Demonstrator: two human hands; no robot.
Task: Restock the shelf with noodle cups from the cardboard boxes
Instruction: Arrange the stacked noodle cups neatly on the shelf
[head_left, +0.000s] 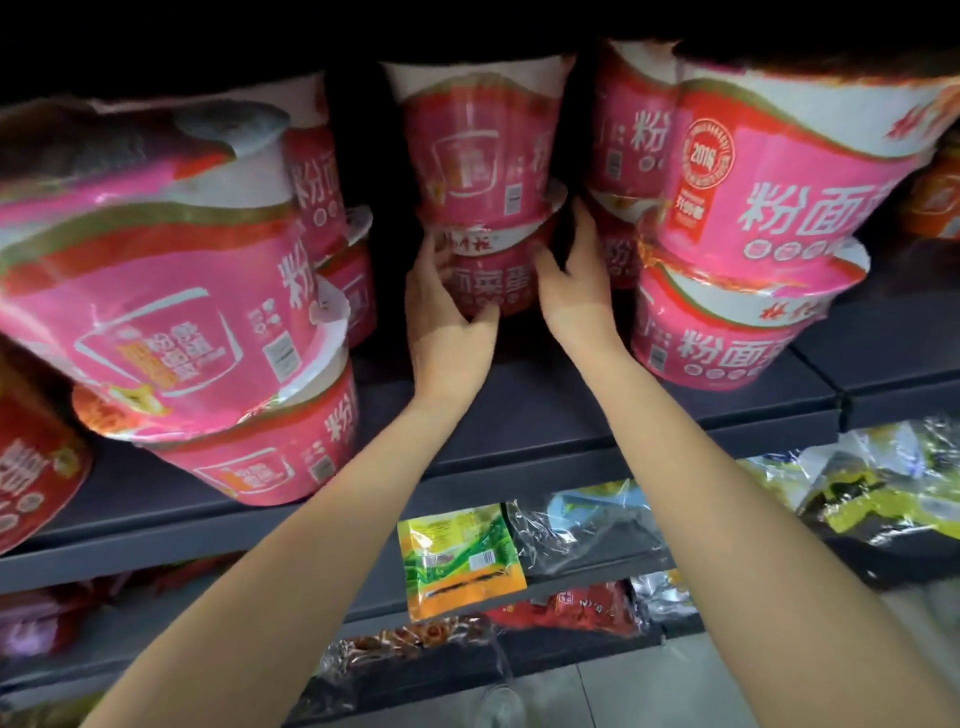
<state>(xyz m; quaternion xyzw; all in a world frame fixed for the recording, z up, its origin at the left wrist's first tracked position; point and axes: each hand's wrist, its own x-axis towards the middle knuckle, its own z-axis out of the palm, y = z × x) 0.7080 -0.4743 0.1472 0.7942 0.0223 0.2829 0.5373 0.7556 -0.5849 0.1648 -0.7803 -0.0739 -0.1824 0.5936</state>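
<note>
A pink noodle cup (493, 283) stands deep on the dark grey shelf (545, 415), with a second pink cup (480, 150) stacked on top of it. My left hand (447, 322) grips the lower cup's left side, thumb curled under its front. My right hand (574, 280) holds its right side, fingers reaching up beside it. Both arms stretch forward into the middle gap of the shelf.
Stacked pink cups fill the left (171, 291) and the right (753, 218) of the same shelf, close to both arms. Lower shelves hold a green-yellow packet (460, 558), dark clear bags (582, 530) and red packets (576, 608). Grey floor (675, 686) shows below.
</note>
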